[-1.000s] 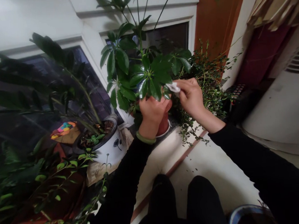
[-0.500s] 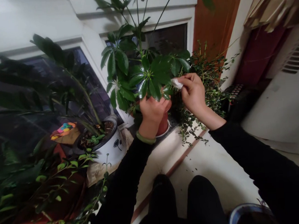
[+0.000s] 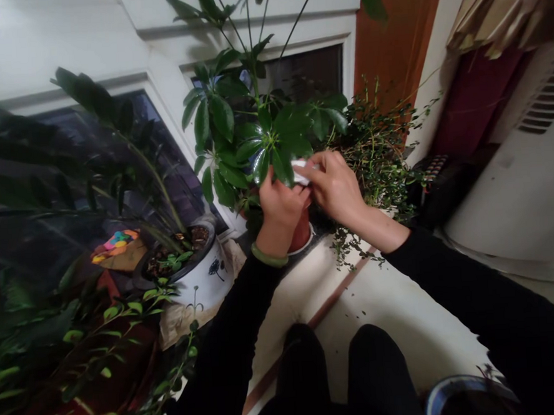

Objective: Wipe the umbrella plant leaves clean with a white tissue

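Note:
A potted umbrella plant (image 3: 223,118) with glossy green leaflets rises from a reddish-brown pot (image 3: 301,232). My left hand (image 3: 281,212), a green bangle at its wrist, is closed at the lower leaves in front of the pot. Its fingertips pinch a leaf there, partly covered by my hand. Between the thumb and fingers of my right hand (image 3: 340,186) is a crumpled white tissue (image 3: 299,172), pressed against the leaves just beside my left hand. The two hands almost touch.
To the left, a white pot (image 3: 206,277) holds a tall dark-leaved plant. A trailing small-leaved plant (image 3: 381,145) stands at the right, near a white vented appliance (image 3: 514,180). Behind is a white-framed glass door (image 3: 164,58). A blue-rimmed pot (image 3: 438,390) sits by my knees.
My right hand has moved left and slightly down with the tissue, from the plant's right side to the leaves at my left hand. My left hand stays nearly in place.

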Tool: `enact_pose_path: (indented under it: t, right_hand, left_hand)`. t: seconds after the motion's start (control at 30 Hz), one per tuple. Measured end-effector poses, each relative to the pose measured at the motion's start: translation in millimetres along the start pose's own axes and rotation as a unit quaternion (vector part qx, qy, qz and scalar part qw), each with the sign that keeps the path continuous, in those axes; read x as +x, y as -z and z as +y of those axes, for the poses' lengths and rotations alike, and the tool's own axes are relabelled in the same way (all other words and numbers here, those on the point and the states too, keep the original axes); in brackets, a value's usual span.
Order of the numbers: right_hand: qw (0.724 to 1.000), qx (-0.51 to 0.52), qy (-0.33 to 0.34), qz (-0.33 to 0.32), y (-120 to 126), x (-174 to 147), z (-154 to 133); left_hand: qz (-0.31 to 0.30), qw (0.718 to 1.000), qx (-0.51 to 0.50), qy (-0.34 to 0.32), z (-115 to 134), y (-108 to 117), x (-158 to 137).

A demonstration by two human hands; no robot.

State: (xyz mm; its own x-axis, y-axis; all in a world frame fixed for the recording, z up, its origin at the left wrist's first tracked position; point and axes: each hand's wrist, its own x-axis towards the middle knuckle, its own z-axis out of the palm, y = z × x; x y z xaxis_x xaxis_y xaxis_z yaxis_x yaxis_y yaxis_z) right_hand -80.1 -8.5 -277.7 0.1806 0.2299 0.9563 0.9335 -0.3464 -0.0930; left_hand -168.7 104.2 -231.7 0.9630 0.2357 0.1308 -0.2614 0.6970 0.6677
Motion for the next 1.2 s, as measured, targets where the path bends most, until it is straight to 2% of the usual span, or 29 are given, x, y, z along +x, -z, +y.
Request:
enact_pose_path:
  t: [0.07,0.17,0.23,0.33,0.47,0.6,0.73,0.9,1.1,1.2]
  right_hand:
    - [1.0,0.016,0.0,0.005,6,-4,-2]
    - [0.999,0.032,-0.012,0.031,11,8,-1]
    - [0.999,0.029,-0.016,0.04,10,20,2]
    - [1.0,0.015,-0.02,0.02,2,27,4]
    - [0.999,0.003,-0.033,0.005,0,11,-1]
    - [1.0,0.013,-0.019,0.016,13,-3,-6]
    - [0.998,-0.001,-0.008,0.057,21,3,-7]
    - [1.0,0.015,-0.009,0.018,7,5,3]
    - [0.991,0.057,-0.086,0.082,5,-17,31]
    - [0.991,0.053,-0.074,0.098,11,-9,25]
  left_hand:
    - [0.005,1.0,0.003,0.0,0,-1,-1]
    - [0.009,1.0,0.004,-0.013,-1,-1,-1]
    - [0.007,1.0,0.003,-0.016,-2,1,0]
    - [0.01,1.0,0.003,-0.012,-2,3,3]
    - [0.006,1.0,0.01,-0.01,-1,4,4]
    - [0.012,1.0,-0.004,0.003,-1,-2,-2]
    - [0.026,0.999,-0.025,-0.01,-1,-7,-5]
    - [0.012,1.0,-0.014,-0.021,-1,1,1]
    - [-0.023,0.999,-0.005,-0.034,-1,9,2]
    - [-0.013,0.999,-0.007,-0.03,-2,6,0]
